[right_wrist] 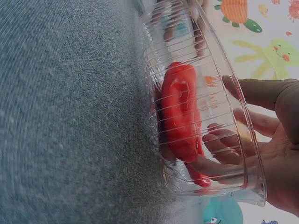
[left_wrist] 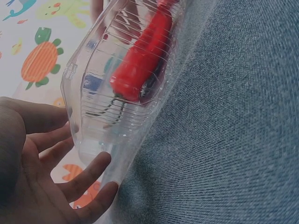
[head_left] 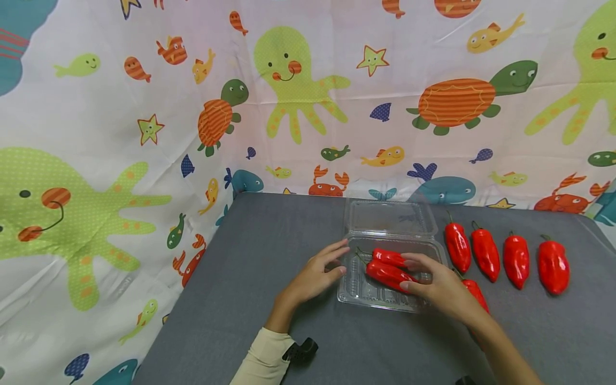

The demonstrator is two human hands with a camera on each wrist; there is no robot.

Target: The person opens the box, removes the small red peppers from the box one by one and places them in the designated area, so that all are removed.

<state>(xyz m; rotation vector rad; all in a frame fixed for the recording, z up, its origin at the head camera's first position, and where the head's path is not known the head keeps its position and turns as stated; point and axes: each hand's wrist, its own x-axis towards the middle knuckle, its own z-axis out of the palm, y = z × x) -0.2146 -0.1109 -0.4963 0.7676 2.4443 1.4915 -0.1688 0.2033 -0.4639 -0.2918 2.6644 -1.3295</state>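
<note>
A clear plastic hinged container (head_left: pixel 353 291) lies with its lid laid back behind it. Inside are two glossy red peppers, the front pepper (head_left: pixel 387 275) and the back pepper (head_left: pixel 385 256), side by side with green stems toward the left. My left hand (head_left: pixel 310 278) is at the container's left edge, fingers spread and relaxed, fingertips right at the rim in the left wrist view. Over the container's right side reaches my right hand (head_left: pixel 440 286), its loosely extended fingers and thumb apart at the peppers' right ends. A fingertip meets the lower end of the front pepper (right_wrist: pixel 180 116) in the right wrist view.
To the right, several red peppers (head_left: pixel 516 261) stand in a row on the grey cloth-covered table (head_left: pixel 289 224). Another red pepper (head_left: pixel 476 294) lies partly hidden by my right hand. A curtain (head_left: pixel 313 69) printed with sea animals hangs behind and to the left.
</note>
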